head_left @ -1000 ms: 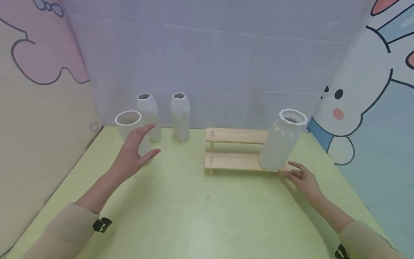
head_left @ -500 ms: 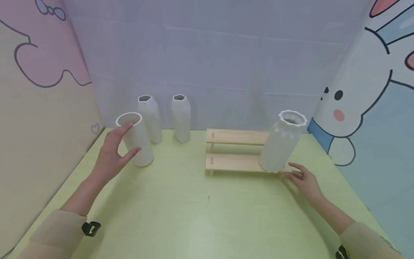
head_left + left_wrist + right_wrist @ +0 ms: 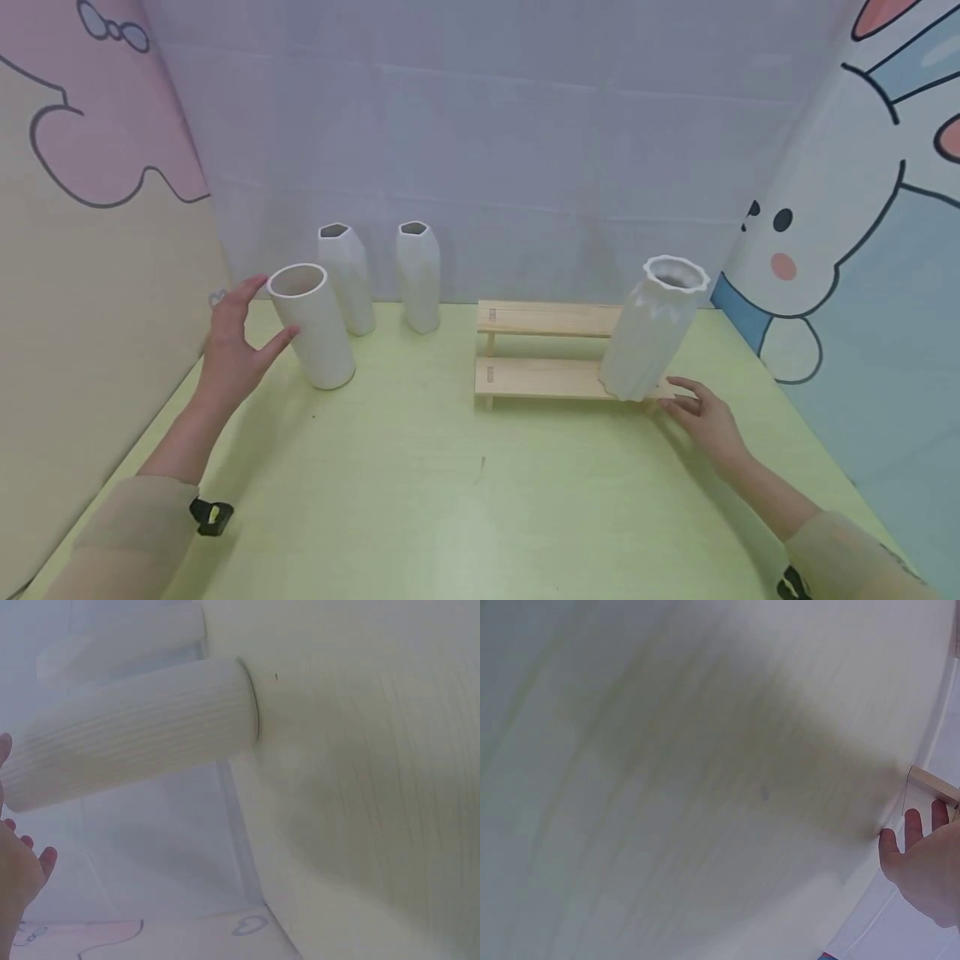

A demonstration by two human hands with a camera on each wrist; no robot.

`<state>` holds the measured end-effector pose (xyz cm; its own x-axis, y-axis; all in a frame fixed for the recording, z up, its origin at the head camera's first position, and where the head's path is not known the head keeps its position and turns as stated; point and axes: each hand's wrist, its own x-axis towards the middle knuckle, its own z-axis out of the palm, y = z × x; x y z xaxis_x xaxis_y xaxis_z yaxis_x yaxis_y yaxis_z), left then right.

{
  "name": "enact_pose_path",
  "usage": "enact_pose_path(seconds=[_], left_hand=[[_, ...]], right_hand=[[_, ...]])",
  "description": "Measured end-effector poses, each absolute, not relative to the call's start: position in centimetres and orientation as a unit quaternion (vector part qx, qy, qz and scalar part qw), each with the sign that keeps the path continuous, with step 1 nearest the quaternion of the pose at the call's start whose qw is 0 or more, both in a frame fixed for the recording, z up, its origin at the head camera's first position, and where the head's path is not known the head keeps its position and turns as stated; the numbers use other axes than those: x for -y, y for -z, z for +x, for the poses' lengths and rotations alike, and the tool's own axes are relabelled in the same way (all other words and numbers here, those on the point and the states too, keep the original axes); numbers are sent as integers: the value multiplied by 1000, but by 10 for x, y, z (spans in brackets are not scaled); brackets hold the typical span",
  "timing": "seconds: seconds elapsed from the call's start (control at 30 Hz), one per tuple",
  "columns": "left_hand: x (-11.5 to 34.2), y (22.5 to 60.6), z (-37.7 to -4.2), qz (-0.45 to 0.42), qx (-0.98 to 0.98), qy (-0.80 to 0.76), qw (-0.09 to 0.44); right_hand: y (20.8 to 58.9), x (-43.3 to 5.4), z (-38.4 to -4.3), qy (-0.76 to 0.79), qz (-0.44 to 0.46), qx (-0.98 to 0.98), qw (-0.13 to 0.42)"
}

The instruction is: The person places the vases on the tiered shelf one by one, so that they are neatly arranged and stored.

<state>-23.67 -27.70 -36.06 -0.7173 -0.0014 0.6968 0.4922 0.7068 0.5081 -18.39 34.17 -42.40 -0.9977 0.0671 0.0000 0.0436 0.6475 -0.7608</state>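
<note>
Well left of the pale two-tier wooden shelf, a white cylindrical vase is framed by the wide-spread left hand: best gripped evenly, below its rim! At the shelf's right end the right hand is placed, its grip impossible to tell. Lengthwise ribbing is revealed only by the left-wrist view.

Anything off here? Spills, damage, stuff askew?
The scalloped vase reaches the front edge of the lower shelf, so its footing looks tight. A small dark mark interrupts the pale table. No spill visible.
</note>
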Motion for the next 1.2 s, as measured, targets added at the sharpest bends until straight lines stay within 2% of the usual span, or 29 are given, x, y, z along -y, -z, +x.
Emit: enact_pose_path(seconds=[0.43, 0.83, 1.2], left_hand=[[287, 363, -252, -64, 865, 440, 233], [292, 370, -265, -71, 860, 483, 149], [294, 372, -270, -85, 849, 512, 102]], right_hand=[[423, -342, -184, -416, -24, 909, 18], [425, -343, -184, -415, -31, 909, 15], [426, -343, -183, -417, -27, 908, 17]])
